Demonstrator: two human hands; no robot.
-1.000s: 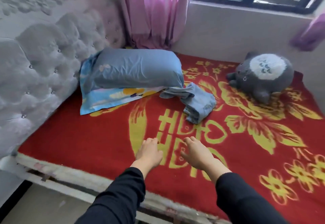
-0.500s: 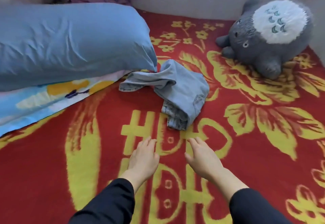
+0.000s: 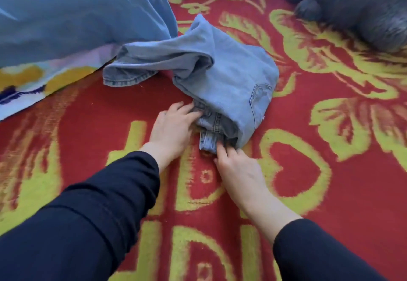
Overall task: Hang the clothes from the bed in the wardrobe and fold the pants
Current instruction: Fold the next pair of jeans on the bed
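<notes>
A crumpled pair of light blue jeans (image 3: 222,71) lies on the red and yellow blanket (image 3: 330,170), one leg trailing left toward the pillow. My left hand (image 3: 174,126) touches the near left edge of the waistband, its fingertips curled into the denim. My right hand (image 3: 237,170) reaches in at the near end of the bundle, and its fingertips pinch the waistband fabric there. Both arms wear dark sleeves. The wardrobe is out of view.
A large blue pillow (image 3: 77,12) on a patterned sheet (image 3: 33,82) fills the upper left, touching the jeans' leg. A grey plush toy (image 3: 361,5) sits at the upper right. Blanket stretches to the right and toward me.
I have leaned in closer to the bed. Both hands moved forward from the bare blanket to the jeans and took hold of the waistband end.
</notes>
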